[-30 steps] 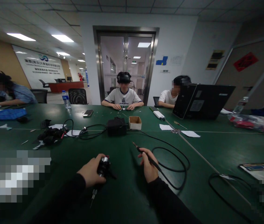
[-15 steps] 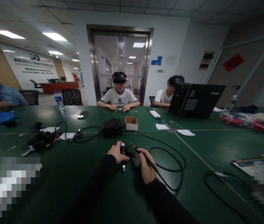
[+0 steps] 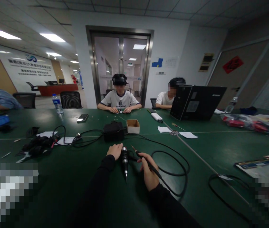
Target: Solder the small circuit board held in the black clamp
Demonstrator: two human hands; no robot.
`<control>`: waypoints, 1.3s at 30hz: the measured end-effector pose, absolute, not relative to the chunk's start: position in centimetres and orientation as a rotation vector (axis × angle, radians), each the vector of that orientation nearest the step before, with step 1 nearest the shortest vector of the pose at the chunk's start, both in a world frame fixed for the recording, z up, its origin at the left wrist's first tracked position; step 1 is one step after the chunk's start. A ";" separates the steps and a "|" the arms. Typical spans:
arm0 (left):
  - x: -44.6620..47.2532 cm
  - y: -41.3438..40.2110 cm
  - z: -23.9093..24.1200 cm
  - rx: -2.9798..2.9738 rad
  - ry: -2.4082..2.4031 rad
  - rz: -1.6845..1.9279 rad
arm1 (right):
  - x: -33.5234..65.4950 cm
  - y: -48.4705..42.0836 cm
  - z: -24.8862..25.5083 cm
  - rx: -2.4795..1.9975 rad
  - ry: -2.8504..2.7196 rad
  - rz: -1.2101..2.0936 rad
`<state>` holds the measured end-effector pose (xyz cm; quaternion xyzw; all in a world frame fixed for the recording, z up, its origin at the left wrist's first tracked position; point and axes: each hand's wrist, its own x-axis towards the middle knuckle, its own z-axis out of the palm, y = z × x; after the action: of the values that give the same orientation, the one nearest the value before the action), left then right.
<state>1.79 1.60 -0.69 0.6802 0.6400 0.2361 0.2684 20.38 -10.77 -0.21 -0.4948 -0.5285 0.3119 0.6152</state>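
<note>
A soldering iron [image 3: 148, 165], black with a pointed copper-coloured tip, is gripped pen-like in my right hand [image 3: 150, 172]. Its tip points away and to the left, above the green table. What looks like a black and silver electric screwdriver [image 3: 125, 161] lies just left of it, its thin metal bit towards me. My left hand [image 3: 114, 151] is at the far left end of this screwdriver, fingers reaching towards its end and no longer around the body. Whether the fingertips touch it is hard to see. A dark part between the two tools is partly hidden by my right fingers.
A black box [image 3: 113, 130] with cables and an open carton [image 3: 133, 127] stand ahead. Tangled black gear [image 3: 36, 144] lies left. A black cable [image 3: 185, 183] loops at right. Beyond are a computer case [image 3: 197, 103] and two people across the table.
My left hand has let go of the screwdriver's body and drawn back to the left, uncovering it. My right hand keeps the soldering iron nearly in place. The view has shifted slightly.
</note>
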 end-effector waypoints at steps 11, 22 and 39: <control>1.2 1.1 -2.9 1.698 1.488 0.993 | 18.9 -9.8 0.5 -1.130 -1.361 0.648; 1.4 1.4 -3.6 1.614 1.440 1.145 | 18.8 -10.5 0.2 -1.083 -1.562 0.572; 1.4 1.4 -3.9 1.597 1.354 1.190 | 18.6 -10.2 0.0 -1.095 -1.554 0.608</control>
<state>1.36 1.43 -3.88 0.6190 0.5248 0.4613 0.3588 18.62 -10.23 -0.03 -0.4609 -0.6542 0.2559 0.5423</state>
